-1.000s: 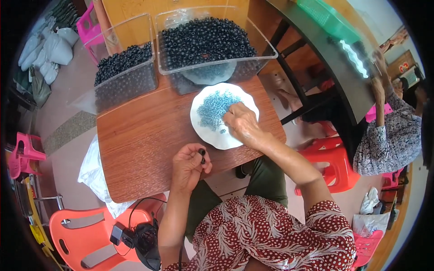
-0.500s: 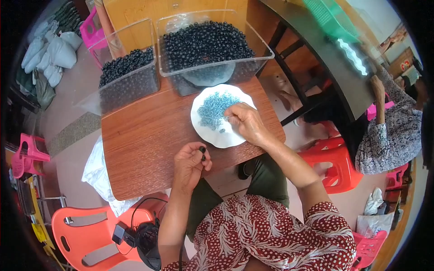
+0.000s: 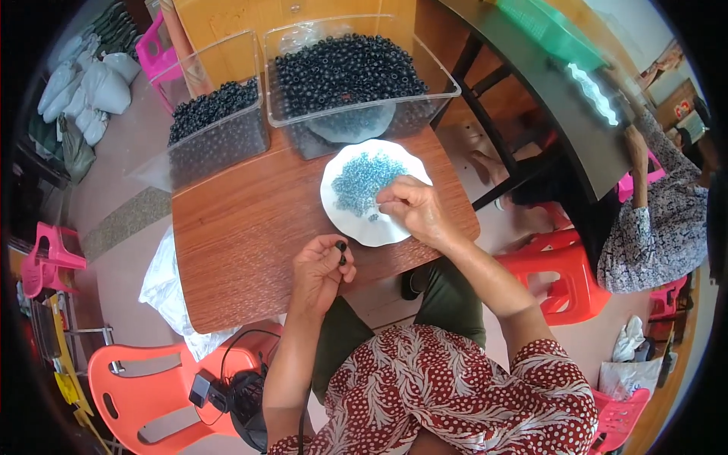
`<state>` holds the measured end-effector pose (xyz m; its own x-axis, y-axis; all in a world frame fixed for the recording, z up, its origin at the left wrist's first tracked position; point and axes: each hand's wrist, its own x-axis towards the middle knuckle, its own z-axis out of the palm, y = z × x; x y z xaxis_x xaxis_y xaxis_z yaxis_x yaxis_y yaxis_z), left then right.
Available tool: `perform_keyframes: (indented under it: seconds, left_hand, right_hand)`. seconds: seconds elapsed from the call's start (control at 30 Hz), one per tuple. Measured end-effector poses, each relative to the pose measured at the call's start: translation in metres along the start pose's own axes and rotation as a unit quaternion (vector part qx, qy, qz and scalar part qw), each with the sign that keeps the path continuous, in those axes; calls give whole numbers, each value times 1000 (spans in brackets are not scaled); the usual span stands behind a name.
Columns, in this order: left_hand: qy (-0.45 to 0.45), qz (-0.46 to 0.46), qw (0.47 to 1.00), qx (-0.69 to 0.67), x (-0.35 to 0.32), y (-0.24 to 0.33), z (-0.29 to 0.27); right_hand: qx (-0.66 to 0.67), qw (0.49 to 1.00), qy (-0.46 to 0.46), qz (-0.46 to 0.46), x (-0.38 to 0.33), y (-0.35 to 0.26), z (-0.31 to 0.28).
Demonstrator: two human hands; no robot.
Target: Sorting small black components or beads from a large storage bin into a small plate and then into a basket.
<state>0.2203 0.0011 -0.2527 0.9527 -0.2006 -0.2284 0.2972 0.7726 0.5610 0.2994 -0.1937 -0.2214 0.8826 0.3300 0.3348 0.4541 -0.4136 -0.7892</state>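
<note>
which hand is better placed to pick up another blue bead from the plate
Right. The right hand already rests over the white plate beside the blue beads, while the left hand is off the plate pinching a black bead.

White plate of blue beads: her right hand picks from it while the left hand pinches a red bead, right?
Not quite. In the head view the left hand pinches a black bead, not red. The right hand does pick at the white plate of blue beads.
</note>
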Motion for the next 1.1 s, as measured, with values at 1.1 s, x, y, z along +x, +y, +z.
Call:
perform_keyframes:
  seconds: [1.1]
  left_hand:
    - [-14,-22,999,-19,7,-9,1]
  right_hand:
    - [205,960,-91,166,-15,-45,27]
